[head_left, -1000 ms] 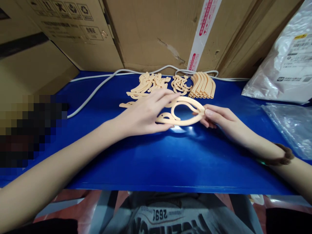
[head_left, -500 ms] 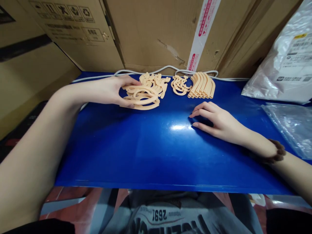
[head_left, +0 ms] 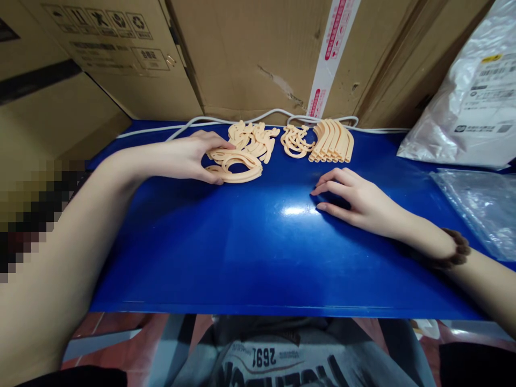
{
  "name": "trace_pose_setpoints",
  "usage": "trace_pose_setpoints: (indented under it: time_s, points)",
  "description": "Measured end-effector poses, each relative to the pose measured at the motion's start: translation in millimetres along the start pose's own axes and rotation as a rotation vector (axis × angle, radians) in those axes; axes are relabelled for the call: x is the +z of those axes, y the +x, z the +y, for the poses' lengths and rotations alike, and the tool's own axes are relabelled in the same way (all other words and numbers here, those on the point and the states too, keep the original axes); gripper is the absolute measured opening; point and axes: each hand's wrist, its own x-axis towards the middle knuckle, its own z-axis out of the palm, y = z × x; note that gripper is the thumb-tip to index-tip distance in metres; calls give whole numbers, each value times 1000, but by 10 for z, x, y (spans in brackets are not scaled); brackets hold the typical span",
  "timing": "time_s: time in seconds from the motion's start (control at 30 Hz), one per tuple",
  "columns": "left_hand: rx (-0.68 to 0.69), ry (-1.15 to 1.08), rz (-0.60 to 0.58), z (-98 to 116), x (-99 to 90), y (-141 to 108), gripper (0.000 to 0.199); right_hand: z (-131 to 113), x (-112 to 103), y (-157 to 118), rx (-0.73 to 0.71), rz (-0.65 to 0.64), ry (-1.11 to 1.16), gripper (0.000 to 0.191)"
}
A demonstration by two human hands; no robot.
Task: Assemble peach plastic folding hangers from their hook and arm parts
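Observation:
My left hand (head_left: 197, 156) reaches in from the left, its thumb and fingers closed round the left end of a stack of curved beige pieces (head_left: 250, 174) on the blue table. Just behind that stack lies a loose pile of beige pieces (head_left: 252, 137). Further right are a small heap of thin beige rings or hooks (head_left: 296, 142) and a neat row of curved beige pieces (head_left: 332, 141). My right hand (head_left: 346, 194) rests on the table in front of the row, fingers apart, holding nothing.
Cardboard boxes (head_left: 250, 59) stand behind the blue table (head_left: 262, 258). A white cable (head_left: 274, 112) runs along the back edge. At the right are a white plastic package (head_left: 455, 118) and a clear plastic bag (head_left: 479, 209).
The curved pieces at my left hand lie closer together in a tighter stack than before. My left hand has shifted slightly. My right hand has stayed in place.

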Motion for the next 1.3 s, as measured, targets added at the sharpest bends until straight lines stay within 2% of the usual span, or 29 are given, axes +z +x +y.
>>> trace_pose_setpoints:
  time_s: [0.57,0.93,1.3]
  points:
    - [-32,-58,-20,19,5,-7,89,-4,6,3,5,-3,4,24]
    - [6,-12,-5,-27,18,-16,86,-10,-2,6,12,-12,14,23]
    - [-29,-21,-27,-3,12,-21,88,3,-4,7,5,-7,7,25]
